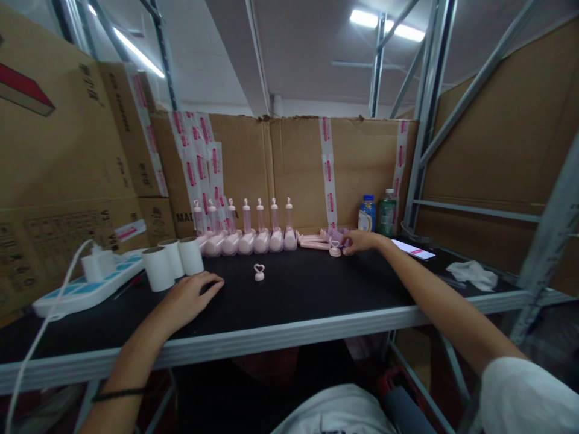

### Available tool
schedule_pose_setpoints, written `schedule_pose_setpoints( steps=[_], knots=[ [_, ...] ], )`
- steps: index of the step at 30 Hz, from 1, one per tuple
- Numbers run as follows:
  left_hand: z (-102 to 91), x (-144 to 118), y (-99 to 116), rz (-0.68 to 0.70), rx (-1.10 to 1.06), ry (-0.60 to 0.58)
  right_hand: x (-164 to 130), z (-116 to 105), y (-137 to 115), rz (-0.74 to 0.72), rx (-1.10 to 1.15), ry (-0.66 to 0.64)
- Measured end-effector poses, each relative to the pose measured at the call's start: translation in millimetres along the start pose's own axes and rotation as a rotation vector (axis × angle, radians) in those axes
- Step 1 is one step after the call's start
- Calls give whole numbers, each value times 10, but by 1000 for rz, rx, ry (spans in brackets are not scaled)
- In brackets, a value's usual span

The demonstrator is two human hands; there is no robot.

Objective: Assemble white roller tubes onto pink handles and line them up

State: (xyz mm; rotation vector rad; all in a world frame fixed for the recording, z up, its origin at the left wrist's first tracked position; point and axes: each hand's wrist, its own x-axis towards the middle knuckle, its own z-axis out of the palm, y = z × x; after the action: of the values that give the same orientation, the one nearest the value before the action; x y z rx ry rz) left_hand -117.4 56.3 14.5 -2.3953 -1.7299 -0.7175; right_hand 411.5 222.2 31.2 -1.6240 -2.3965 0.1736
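Pink heart cap (335,248) under the right hand (359,241), whose fingertips pinch it; left hand (192,295) rests open, flat. Grip it squarely, gently.

The person has two bare forearms, with nothing worn on either hand: no glove and no ring can be seen on the left hand (192,296) or the right hand (359,241). Around the left wrist there is a thin black band (118,395), like a hair tie or cord. On the right upper arm sits a short white fabric sleeve (527,395). At the bottom edge, light grey cloth (337,413) covers the lap.
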Motion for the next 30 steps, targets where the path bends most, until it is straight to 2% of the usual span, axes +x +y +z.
schedule_pose_setpoints(
  steps=[3, 6, 9, 11, 15, 19, 24, 30],
  knots=[
    [4, -20, 2, 4, -8, 24, -87, -144, 9, 5, -32, 90],
    [6, -66, 25, 19, -34, 50, -168, -381, -50, -9, -57, 225],
    [1, -110, 62, 20, -49, 49, -187, -513, -356, -123, 58, 346],
    [-1, -127, 81, 13, -50, 48, -175, -455, -720, -253, 106, 358],
    [5, -139, 92, 4, -50, 48, -123, -79, -1553, -533, 100, 163],
    [16, -136, 75, 15, -40, 45, -79, 266, -2095, -615, 120, -6],
    [29, -130, 52, 29, -30, 42, -157, 387, -2344, -619, 154, -77],
    [33, -129, 56, 25, -13, 30, -119, 422, -2328, -629, 283, -87]
  ],
)
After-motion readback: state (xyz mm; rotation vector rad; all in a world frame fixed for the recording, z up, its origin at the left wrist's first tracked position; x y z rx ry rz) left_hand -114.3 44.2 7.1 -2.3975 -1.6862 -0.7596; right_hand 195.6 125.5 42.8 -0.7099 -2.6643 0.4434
